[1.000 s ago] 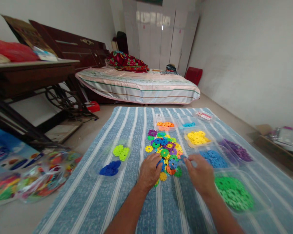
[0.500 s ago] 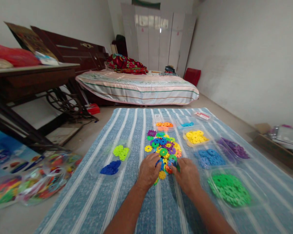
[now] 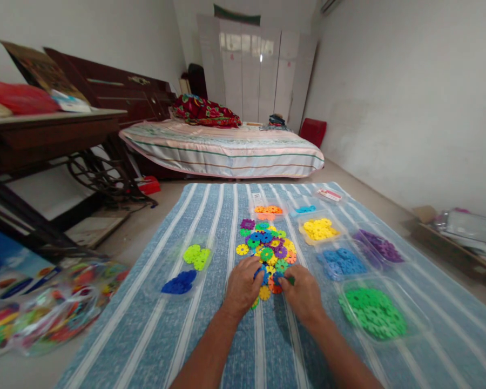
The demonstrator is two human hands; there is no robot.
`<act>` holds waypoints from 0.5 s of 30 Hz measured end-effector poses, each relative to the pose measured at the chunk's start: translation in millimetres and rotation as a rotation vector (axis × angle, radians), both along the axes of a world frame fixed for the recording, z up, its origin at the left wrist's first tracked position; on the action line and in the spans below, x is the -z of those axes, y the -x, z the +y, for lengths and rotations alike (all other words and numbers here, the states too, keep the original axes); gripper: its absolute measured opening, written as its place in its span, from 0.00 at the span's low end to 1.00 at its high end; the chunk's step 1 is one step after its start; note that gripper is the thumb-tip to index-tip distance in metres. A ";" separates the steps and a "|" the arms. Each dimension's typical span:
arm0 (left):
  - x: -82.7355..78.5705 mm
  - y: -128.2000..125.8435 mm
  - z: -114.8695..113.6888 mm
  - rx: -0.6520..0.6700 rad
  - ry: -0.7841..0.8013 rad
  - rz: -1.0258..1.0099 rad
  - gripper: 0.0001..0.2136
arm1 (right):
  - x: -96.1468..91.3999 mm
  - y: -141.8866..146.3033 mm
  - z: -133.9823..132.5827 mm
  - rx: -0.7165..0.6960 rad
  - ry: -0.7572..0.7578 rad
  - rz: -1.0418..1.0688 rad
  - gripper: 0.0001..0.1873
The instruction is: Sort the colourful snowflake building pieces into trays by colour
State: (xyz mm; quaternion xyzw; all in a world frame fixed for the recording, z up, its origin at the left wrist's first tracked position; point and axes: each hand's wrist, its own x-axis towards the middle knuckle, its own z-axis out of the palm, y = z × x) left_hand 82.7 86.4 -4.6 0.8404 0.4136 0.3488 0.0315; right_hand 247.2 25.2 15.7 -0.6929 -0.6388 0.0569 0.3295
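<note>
A pile of mixed coloured snowflake discs lies in the middle of a blue striped cloth. My left hand rests on the near edge of the pile, fingers curled over a few discs. My right hand is beside it, fingers pinched on a dark green disc at the pile's near right corner. Clear trays hold sorted discs: green, blue, purple, yellow, orange, and lime with dark blue.
Bags of more coloured pieces lie on the floor at the left. A dark wooden table stands left, a bed behind the cloth, a cardboard box with clutter at the right wall.
My right hand has moved left from beside the blue tray onto the pile's near right corner and pinched a green disc. My left hand has stayed on the pile.
</note>
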 end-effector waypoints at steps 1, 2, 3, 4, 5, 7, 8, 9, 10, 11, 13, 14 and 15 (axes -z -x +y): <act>0.1 0.1 0.0 0.002 -0.004 0.000 0.09 | -2.7 -1.5 -1.6 -0.014 -0.011 0.036 0.05; 0.0 0.2 0.0 0.004 -0.005 0.000 0.09 | -6.4 -4.4 -3.3 -0.025 -0.033 0.062 0.06; -0.3 0.3 -0.1 0.008 -0.003 -0.001 0.09 | -11.3 -9.2 -4.8 -0.027 -0.066 0.074 0.07; -0.8 0.3 -0.3 0.011 0.004 -0.002 0.09 | -17.2 -16.1 -6.2 -0.019 -0.108 0.069 0.09; -1.4 0.3 -0.6 0.012 0.014 -0.002 0.09 | -23.9 -25.0 -7.2 0.002 -0.154 0.042 0.10; -3.2 -0.1 -1.5 0.004 0.030 -0.004 0.08 | -38.0 -46.6 -8.5 0.094 -0.251 -0.073 0.13; -4.3 -0.7 -2.2 -0.005 0.033 -0.006 0.08 | -44.2 -57.4 -9.0 0.163 -0.294 -0.148 0.14; -5.5 -1.5 -3.1 -0.014 0.029 -0.008 0.08 | -49.0 -66.8 -9.6 0.238 -0.331 -0.219 0.14; -6.8 -2.5 -4.2 -0.024 0.020 -0.009 0.08 | -51.6 -73.6 -10.2 0.296 -0.360 -0.272 0.14; -8.2 -3.8 -5.7 -0.032 0.007 -0.008 0.08 | -51.7 -77.1 -11.0 0.324 -0.382 -0.298 0.15; -11.3 -7.1 -9.8 -0.034 -0.017 0.002 0.08 | -44.1 -73.7 -12.5 0.263 -0.390 -0.277 0.15; -12.9 -9.1 -12.3 -0.029 -0.025 0.012 0.07 | -37.0 -67.7 -13.0 0.192 -0.371 -0.247 0.15; -14.4 -11.3 -15.1 -0.022 -0.024 0.026 0.07 | -28.6 -60.0 -13.1 0.120 -0.337 -0.217 0.14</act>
